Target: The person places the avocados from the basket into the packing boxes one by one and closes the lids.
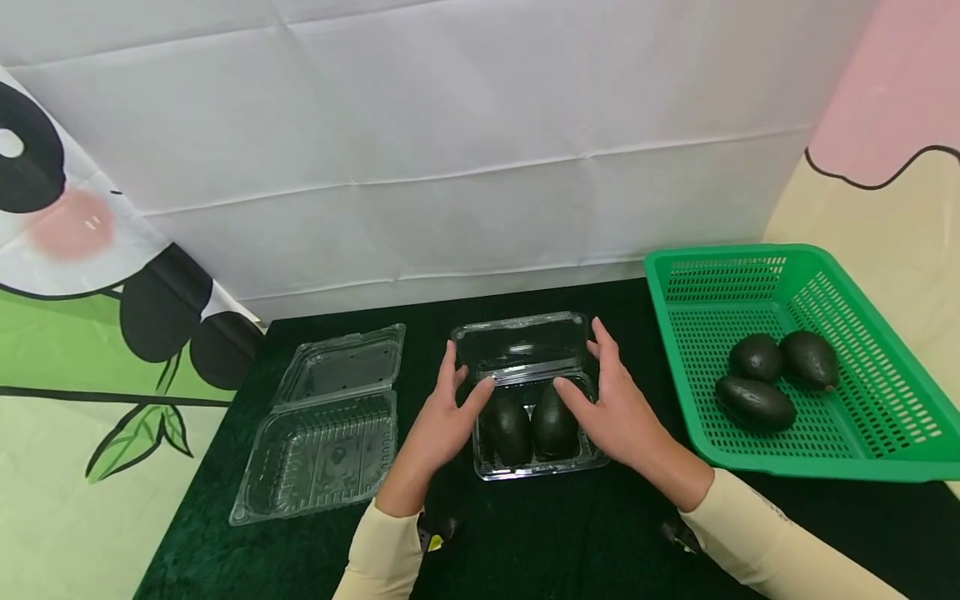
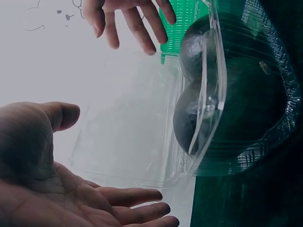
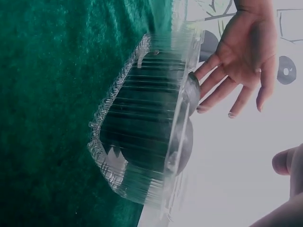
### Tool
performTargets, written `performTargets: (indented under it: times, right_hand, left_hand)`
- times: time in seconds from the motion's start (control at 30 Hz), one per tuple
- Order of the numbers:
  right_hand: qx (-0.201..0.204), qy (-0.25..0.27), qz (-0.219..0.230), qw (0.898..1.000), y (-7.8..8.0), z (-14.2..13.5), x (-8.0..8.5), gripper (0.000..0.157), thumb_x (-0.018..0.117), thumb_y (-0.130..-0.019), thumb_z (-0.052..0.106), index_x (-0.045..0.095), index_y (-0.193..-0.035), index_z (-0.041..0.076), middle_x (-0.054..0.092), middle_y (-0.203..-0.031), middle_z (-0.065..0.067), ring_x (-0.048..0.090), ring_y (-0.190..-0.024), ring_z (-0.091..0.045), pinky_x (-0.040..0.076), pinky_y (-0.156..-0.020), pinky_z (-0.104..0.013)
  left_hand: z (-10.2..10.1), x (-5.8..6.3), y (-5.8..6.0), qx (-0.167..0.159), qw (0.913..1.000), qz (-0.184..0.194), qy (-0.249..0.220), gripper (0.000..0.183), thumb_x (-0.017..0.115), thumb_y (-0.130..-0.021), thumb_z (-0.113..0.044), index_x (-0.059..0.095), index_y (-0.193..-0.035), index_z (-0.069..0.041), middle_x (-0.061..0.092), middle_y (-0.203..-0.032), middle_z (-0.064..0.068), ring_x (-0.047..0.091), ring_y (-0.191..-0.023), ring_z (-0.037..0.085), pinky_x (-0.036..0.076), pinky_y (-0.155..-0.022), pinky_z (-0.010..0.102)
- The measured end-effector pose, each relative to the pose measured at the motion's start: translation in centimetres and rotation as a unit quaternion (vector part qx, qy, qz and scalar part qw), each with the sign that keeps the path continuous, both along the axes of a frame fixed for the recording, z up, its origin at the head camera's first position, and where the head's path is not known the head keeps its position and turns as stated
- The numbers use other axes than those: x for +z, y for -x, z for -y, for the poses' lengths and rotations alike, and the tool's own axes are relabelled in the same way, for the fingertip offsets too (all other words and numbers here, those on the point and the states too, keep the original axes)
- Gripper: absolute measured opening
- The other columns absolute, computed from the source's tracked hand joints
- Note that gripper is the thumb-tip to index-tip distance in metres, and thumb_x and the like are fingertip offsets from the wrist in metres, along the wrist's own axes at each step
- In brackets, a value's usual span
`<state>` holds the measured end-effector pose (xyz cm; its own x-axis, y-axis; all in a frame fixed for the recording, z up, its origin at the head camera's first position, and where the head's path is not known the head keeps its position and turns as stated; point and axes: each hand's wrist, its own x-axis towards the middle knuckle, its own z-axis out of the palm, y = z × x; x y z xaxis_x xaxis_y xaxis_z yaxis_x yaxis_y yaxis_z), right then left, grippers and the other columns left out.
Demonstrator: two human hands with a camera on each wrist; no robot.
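Note:
Two dark avocados (image 1: 510, 431) lie side by side in the base of a clear plastic clamshell box (image 1: 540, 472), whose lid (image 1: 517, 343) stands raised behind them. My left hand (image 1: 442, 421) is at the box's left side, thumb and fingers spread apart, holding nothing. On the other side my right hand (image 1: 622, 408) mirrors it, fingers extended beside the lid and thumb over the right avocado in the head view. In the left wrist view the left hand's fingers (image 2: 137, 195) are straight near the lid. The right wrist view shows the avocados through the ribbed wall (image 3: 142, 109).
To the left an open clear clamshell box (image 1: 330, 454) lies on the dark green cloth (image 1: 525, 542). A green plastic basket (image 1: 675, 375) at the right holds three avocados (image 1: 757, 404). A white cloth backdrop (image 1: 450, 167) hangs behind the table.

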<state>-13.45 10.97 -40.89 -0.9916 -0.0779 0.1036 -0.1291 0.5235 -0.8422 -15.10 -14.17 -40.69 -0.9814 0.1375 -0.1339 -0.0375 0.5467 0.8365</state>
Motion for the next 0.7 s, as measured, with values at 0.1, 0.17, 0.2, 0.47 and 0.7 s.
performTargets:
  times: [0.1,0.17,0.2,0.47,0.7]
  right_hand:
    - [0.003,-0.006,-0.004,1.000,-0.5,-0.2,0.2,0.096,0.061,-0.102,0.046,-0.010,-0.165,0.030,0.024,-0.166,-0.023,0.029,-0.148,-0.045,0.030,-0.111,-0.072]
    - [0.005,-0.011,-0.006,1.000,-0.7,-0.3,0.2,0.097,0.063,-0.102,0.044,-0.010,-0.165,0.033,0.026,-0.165,-0.024,0.031,-0.147,-0.046,0.031,-0.109,-0.073]
    - [0.007,-0.013,-0.007,1.000,-0.8,-0.4,0.2,0.097,0.063,-0.102,0.043,-0.010,-0.164,0.035,0.027,-0.164,-0.024,0.031,-0.147,-0.046,0.031,-0.109,-0.073]
    - [0.031,-0.038,-0.020,0.999,-2.0,-1.2,-0.3,0.095,0.064,-0.101,0.045,-0.006,-0.165,0.034,0.019,-0.168,-0.018,0.025,-0.151,-0.042,0.025,-0.114,-0.072]
    - [0.041,-0.073,-0.020,0.996,-3.8,-1.8,-0.6,0.094,0.063,-0.100,0.051,0.001,-0.167,0.027,0.014,-0.170,-0.016,0.020,-0.152,-0.042,0.025,-0.115,-0.069]
  left_hand:
    - [0.2,0.1,-0.4,-0.006,0.9999,-0.007,0.005,0.091,0.053,-0.100,-0.064,-0.005,-0.165,-0.037,0.029,-0.167,0.014,0.034,-0.147,0.044,0.025,-0.113,0.073]
    - [0.3,0.1,-0.6,-0.011,0.9998,-0.013,0.008,0.090,0.053,-0.100,-0.064,-0.003,-0.165,-0.038,0.030,-0.166,0.014,0.034,-0.147,0.045,0.025,-0.113,0.073]
    - [0.4,0.1,-0.8,-0.013,0.9998,-0.014,0.010,0.089,0.053,-0.100,-0.064,-0.002,-0.165,-0.038,0.030,-0.166,0.014,0.034,-0.147,0.045,0.025,-0.113,0.073]
    - [1.2,-0.1,-2.2,-0.027,0.9994,-0.010,0.017,0.083,0.052,-0.100,-0.065,0.009,-0.165,-0.040,0.021,-0.170,0.005,0.025,-0.152,0.039,0.022,-0.117,0.069]
    - [1.6,0.0,-3.5,-0.037,0.9990,-0.002,0.027,0.079,0.046,-0.100,-0.068,0.015,-0.165,-0.036,0.015,-0.171,0.002,0.018,-0.155,0.033,0.018,-0.120,0.066]
